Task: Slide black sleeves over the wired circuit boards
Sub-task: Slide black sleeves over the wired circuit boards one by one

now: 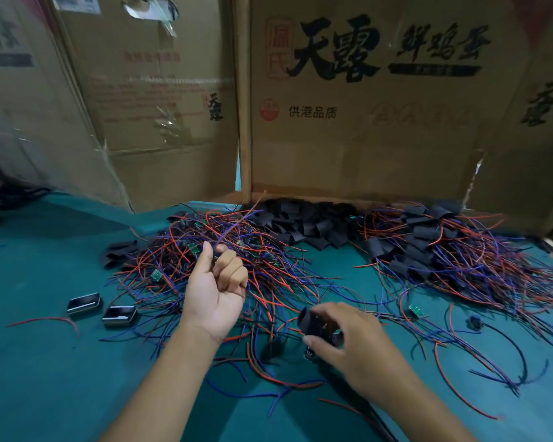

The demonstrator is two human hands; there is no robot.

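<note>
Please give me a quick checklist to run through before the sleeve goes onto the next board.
1. Right hand holds a black sleeve: ok.
2. Sleeve mouth open, not flattened: ok.
3. Left hand has a grip on wires from the pile: ok.
4. Circuit board on those wires free of the tangle: cannot tell.
5. Wire ends lined up with the sleeve mouth: not ok, hands are apart.
6. Spare sleeves within reach by the cardboard: ok.

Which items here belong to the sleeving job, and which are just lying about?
Job: black sleeve in right hand; wires in left hand; loose sleeve pile; unsleeved boards pile; sleeved pile.
Lying about: two small metal tins; cardboard boxes.
</note>
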